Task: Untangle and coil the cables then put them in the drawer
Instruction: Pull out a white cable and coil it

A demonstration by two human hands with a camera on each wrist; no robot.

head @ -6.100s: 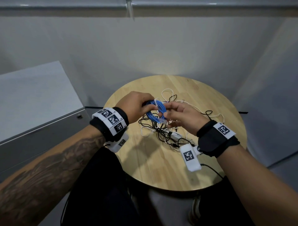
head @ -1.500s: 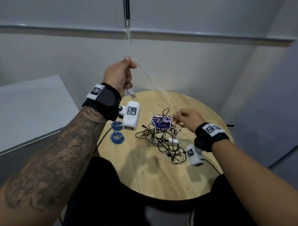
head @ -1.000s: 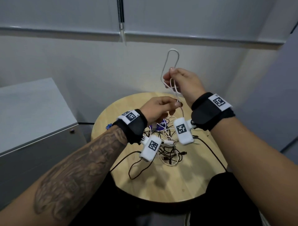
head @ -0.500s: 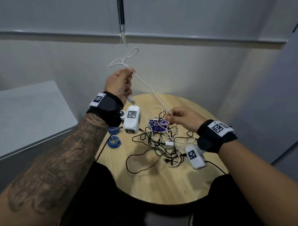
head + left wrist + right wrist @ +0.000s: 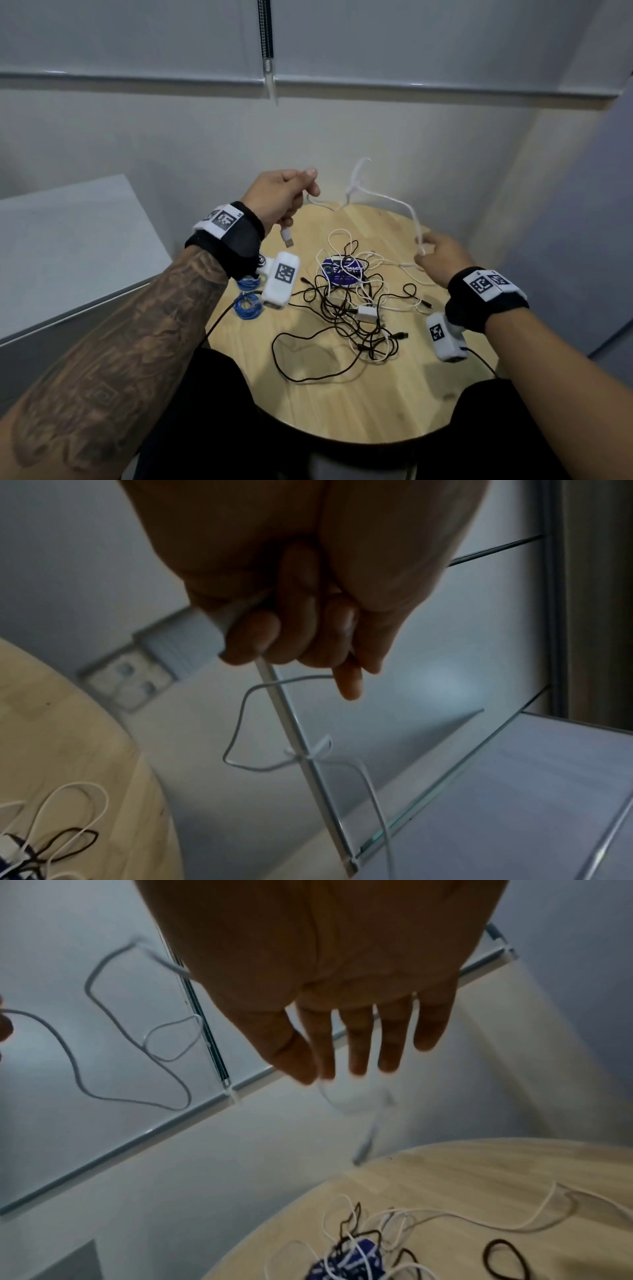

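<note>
White cable [image 5: 383, 197] now slack between hands, looped in air over far side of wooden table [image 5: 342, 404]; half second ago drawn taut from higher up. Left hand [image 5: 277, 198] has dropped, fist curled round cable near USB plug [image 5: 287, 237]. Right hand [image 5: 442, 255] pinches other stretch, remaining fingers straight. Blue coils [image 5: 247, 301] done, near left. Black-white tangle [image 5: 352, 308] mid-table. Judgement: white one nearly freed, coiling next.

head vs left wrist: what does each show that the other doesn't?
Only the head view: the right hand pinching the white cable, the coiled blue cable on the table, and the whole black-and-white tangle.

Only the left wrist view: the USB plug close up, clamped under curled fingers.

Both: the left hand gripping that white cable, and the table.
</note>
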